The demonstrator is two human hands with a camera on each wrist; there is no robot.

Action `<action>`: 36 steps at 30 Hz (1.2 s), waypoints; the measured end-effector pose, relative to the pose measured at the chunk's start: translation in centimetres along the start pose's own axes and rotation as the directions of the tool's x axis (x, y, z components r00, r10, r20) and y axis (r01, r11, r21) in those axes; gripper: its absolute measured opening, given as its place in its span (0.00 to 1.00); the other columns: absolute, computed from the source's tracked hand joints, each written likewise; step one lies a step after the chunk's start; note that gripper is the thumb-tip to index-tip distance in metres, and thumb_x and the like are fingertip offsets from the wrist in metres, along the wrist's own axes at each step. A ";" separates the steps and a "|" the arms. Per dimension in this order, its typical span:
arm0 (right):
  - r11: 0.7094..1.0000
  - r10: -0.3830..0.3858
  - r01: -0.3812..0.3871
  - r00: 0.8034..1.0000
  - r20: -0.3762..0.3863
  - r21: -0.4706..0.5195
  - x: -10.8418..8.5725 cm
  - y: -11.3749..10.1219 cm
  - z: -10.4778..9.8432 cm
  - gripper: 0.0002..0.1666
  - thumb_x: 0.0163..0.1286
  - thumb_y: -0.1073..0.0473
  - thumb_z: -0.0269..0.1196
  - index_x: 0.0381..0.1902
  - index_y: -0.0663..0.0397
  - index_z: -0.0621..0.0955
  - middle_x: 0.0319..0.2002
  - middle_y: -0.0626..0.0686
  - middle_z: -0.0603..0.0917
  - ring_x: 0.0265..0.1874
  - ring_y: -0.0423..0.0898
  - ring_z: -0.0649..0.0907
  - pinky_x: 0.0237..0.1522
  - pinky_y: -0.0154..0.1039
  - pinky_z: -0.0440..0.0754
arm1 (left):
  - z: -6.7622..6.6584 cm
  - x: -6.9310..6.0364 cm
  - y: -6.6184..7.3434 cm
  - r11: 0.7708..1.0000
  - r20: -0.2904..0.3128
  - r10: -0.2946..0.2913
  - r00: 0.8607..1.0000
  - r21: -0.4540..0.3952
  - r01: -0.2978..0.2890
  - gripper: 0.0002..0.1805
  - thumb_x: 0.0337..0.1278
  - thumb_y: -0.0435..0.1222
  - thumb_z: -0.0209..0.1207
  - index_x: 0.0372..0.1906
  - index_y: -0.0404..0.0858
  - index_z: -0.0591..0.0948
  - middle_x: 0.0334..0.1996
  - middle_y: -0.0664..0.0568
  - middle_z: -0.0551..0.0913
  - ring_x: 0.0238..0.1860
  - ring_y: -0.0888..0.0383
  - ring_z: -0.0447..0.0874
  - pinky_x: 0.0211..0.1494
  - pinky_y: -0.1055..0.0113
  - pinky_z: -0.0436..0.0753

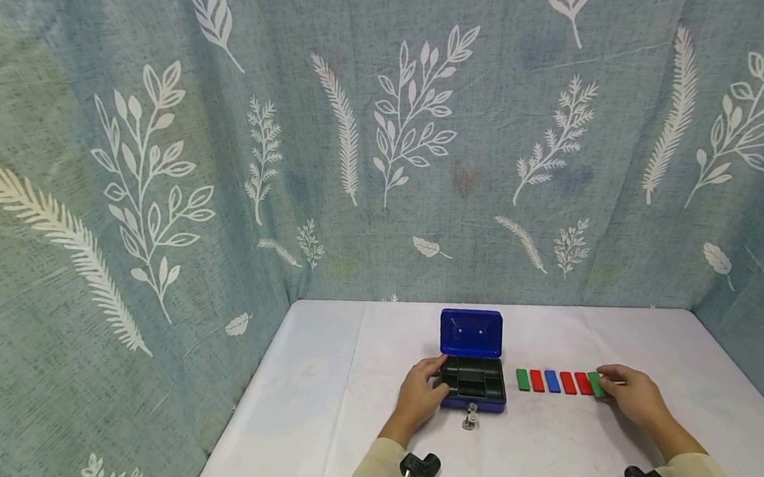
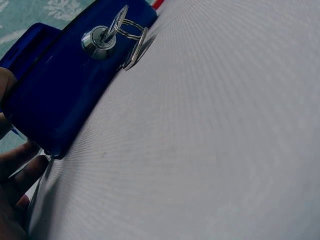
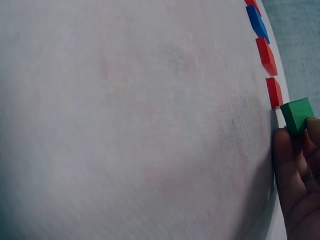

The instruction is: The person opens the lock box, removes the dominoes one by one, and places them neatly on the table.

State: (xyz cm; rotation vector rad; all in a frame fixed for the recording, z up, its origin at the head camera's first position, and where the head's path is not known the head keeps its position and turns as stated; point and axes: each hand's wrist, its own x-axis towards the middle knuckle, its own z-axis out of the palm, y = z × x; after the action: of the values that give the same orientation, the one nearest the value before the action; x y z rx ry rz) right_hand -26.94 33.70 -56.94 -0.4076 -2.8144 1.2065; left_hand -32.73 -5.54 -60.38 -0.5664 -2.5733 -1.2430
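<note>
A blue cash box stands with its lid raised, showing a black compartment tray. My left hand grips the box's left side, thumb near the rim, fingers against the wall. In the left wrist view, keys on a ring hang from the round lock in the front. My right hand pinches a green block between thumb and fingers at the right end of a row. Beside it in that row lie red blocks, a blue block and another green block.
The white-covered table carries the box and, to its right, the row of blocks. A leaf-patterned curtain encloses the back and both sides. A black wrist mount sits by the left sleeve.
</note>
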 end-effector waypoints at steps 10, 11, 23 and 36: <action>0.998 0.042 -0.042 0.999 -0.005 0.045 0.1 0.2 -0.3 0.20 0.70 0.68 0.56 0.58 0.72 0.73 0.47 0.70 0.77 0.31 0.48 0.80 0.22 0.30 0.76 | 0.0 0.0 -0.1 1.000 0.000 0.000 1.000 0.003 0.000 0.33 0.44 0.35 0.59 0.63 0.44 0.78 0.55 0.56 0.80 0.53 0.58 0.77 0.60 0.58 0.74; 0.998 0.051 -0.050 0.999 -0.011 0.043 0.3 0.3 -0.2 0.20 0.70 0.68 0.56 0.58 0.72 0.73 0.47 0.70 0.77 0.30 0.48 0.80 0.23 0.31 0.77 | 0.0 0.0 -0.1 1.000 0.001 -0.002 1.000 0.002 0.002 0.33 0.44 0.35 0.59 0.63 0.44 0.78 0.55 0.56 0.80 0.53 0.58 0.77 0.60 0.57 0.74; 0.997 0.072 -0.072 0.997 -0.039 -0.007 0.7 0.0 -0.2 0.20 0.69 0.66 0.56 0.57 0.73 0.74 0.45 0.68 0.78 0.42 0.57 0.78 0.31 0.40 0.78 | -0.1 0.0 0.1 1.000 -0.003 0.009 1.000 0.012 -0.009 0.33 0.44 0.36 0.58 0.63 0.45 0.78 0.56 0.55 0.80 0.54 0.56 0.77 0.61 0.57 0.73; 0.991 0.136 -0.135 0.990 -0.029 0.025 0.8 -0.4 -0.4 0.22 0.69 0.63 0.56 0.55 0.74 0.74 0.42 0.66 0.79 0.37 0.54 0.78 0.23 0.31 0.73 | -0.1 -0.1 0.1 1.000 0.000 0.008 1.000 0.008 -0.008 0.32 0.45 0.36 0.58 0.63 0.45 0.78 0.56 0.56 0.79 0.54 0.57 0.77 0.61 0.56 0.73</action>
State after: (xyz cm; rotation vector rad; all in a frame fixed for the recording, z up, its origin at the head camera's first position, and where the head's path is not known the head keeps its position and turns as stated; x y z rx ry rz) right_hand -27.70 33.92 -56.48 -0.6195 -2.7836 1.2434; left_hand -32.57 -5.56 -60.28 -0.5746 -2.5718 -1.2296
